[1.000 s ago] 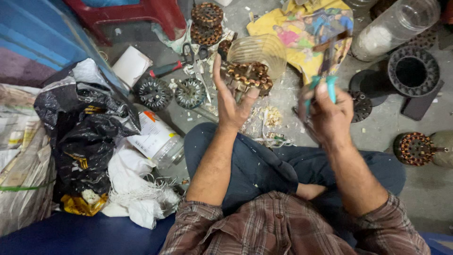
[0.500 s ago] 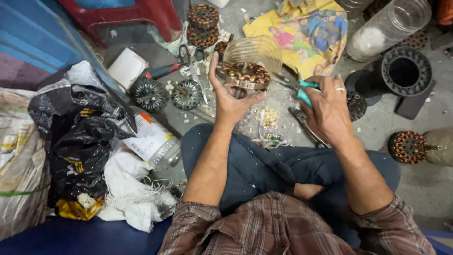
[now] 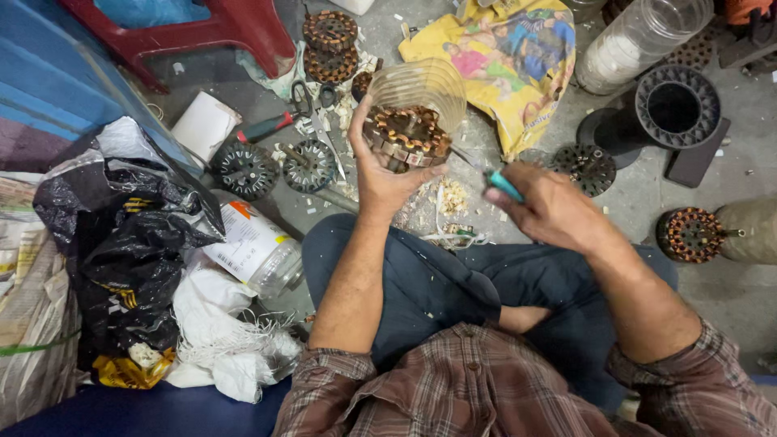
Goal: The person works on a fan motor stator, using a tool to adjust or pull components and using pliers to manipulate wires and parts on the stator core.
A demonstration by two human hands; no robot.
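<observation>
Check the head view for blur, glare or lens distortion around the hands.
Head view: even, soft light, no hard shadows; left hand and its wound motor stator sharp; right hand with the teal-handled tool slightly motion-soft; mild glare on the clear plastic jar; wide-angle bending at the edges.

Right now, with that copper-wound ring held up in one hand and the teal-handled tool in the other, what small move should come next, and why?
Probably bring the tool's tip up to the windings. The left hand holds the wound ring raised and tilted, while the right hand grips the teal-handled tool, its thin metal end pointing at the ring's lower edge, seemingly just short of it.
</observation>
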